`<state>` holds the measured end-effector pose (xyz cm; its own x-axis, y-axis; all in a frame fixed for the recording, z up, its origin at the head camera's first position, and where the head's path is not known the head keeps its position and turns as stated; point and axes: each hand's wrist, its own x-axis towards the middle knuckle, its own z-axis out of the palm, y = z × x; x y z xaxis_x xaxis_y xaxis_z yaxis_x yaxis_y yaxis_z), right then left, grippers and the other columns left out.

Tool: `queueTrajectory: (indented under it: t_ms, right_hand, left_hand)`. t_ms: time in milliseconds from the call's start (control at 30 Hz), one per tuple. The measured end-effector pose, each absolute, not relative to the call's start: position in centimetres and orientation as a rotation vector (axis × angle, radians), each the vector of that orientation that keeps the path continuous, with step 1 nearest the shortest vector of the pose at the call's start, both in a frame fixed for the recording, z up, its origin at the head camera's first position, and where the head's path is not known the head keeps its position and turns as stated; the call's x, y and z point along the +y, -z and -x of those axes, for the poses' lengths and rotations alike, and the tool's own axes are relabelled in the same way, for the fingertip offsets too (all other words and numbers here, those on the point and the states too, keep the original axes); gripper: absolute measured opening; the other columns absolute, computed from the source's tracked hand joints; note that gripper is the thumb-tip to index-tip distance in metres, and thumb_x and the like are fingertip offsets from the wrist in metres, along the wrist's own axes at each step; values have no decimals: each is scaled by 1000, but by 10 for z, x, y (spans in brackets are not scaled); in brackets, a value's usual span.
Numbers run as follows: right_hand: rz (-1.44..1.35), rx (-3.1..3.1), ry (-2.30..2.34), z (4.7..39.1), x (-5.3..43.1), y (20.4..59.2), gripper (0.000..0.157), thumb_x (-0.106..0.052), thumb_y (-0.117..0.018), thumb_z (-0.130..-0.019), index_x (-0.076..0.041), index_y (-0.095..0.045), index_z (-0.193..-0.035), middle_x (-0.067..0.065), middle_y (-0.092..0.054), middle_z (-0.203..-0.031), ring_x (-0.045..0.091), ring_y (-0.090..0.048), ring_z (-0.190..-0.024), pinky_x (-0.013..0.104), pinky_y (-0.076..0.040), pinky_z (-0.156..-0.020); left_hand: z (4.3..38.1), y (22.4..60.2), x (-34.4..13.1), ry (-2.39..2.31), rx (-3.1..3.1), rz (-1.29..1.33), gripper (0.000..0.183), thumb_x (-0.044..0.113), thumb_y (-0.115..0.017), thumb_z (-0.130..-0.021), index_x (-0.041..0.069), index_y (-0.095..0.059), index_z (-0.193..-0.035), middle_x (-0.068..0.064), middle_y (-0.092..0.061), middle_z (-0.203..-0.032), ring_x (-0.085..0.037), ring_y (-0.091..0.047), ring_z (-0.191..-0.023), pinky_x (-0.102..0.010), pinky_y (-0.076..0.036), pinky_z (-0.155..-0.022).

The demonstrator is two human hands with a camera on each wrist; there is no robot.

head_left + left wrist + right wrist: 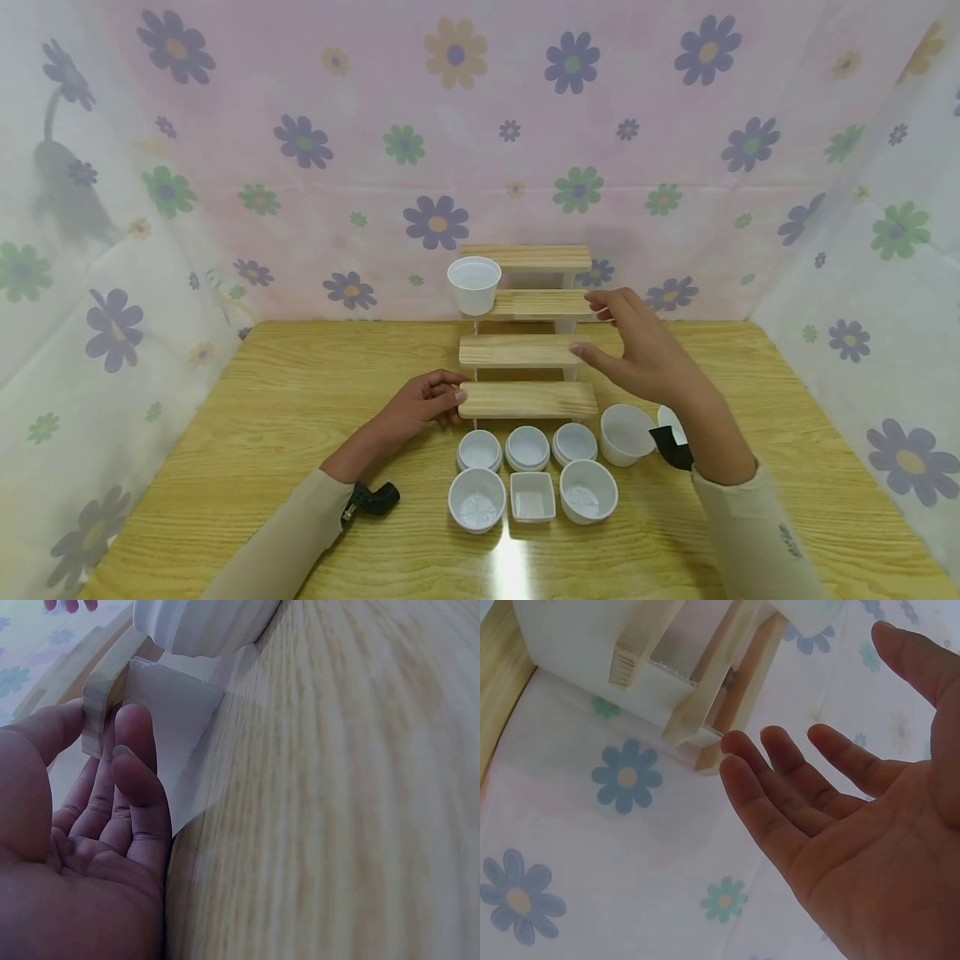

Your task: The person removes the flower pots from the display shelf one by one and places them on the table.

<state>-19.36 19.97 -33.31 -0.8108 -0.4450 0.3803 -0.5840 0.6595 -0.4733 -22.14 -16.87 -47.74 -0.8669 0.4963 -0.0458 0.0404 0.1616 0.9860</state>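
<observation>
A stepped display rack [528,400] with light wooden boards and white side supports stands toward the back of the table. My left hand [420,404] pinches the left end of its lowest board [96,712], thumb in front and fingers behind. Beside the rack's right side, my right hand [648,350] is raised, fingers spread and palm facing the boards. In the right wrist view, its fingertips are near the board ends [690,720], with nothing held. One white plastic cup [474,287] sits at the left of the second board from the top.
In front of the rack are three small round white bowls [527,448], two larger cups [477,500] and a square dish [532,497]. Another white cup [626,433] stands right of them, near a white piece [672,423] partly hidden by my right wrist. Flowered cloth [360,183] encloses the table.
</observation>
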Motion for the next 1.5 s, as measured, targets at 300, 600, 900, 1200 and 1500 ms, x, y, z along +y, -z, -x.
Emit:
queueTrajectory:
  t_ms: [300,600,900,1200,1500]
  right_hand:
    - [-803,-2638,-869,197,192,335,65,-25,-76,-101,2,-45,-152,19,-50,-143,40,-57,-128,57,-49,-106]
    - [-825,-2621,-869,199,188,338,62,-23,-76,-101,2,-47,-150,19,-51,-141,40,-60,-126,57,-49,-105]
    - [-839,-2615,-888,201,183,340,62,-23,-78,-100,3,-49,-148,21,-52,-139,42,-61,-125,56,-50,-105]
    - [-840,-2615,-875,202,175,336,61,-25,-76,-101,1,-48,-149,19,-52,-142,41,-60,-125,56,-52,-103]
    - [-832,-2587,-902,207,164,335,62,-24,-78,-99,3,-49,-147,20,-51,-144,39,-59,-123,53,-51,-102]
  left_hand:
    - [224,479,-170,-1754,2083,-531,42,26,-62,-110,4,-56,-146,-7,-70,-89,-21,-69,-82,-33,-58,-73]
    - [224,478,-170,-1757,2080,-516,40,23,-62,-110,3,-57,-144,-7,-70,-88,-21,-69,-82,-32,-58,-72]
    - [224,479,-171,-1768,2080,-517,41,21,-61,-111,0,-56,-145,-5,-70,-88,-19,-69,-81,-31,-57,-72]
    - [221,476,-169,-1764,2071,-522,41,21,-61,-111,0,-56,-145,-5,-70,-89,-19,-69,-81,-31,-57,-72]
    - [221,475,-168,-1761,2075,-530,41,23,-61,-111,0,-56,-145,-6,-70,-89,-19,-68,-81,-31,-57,-71]
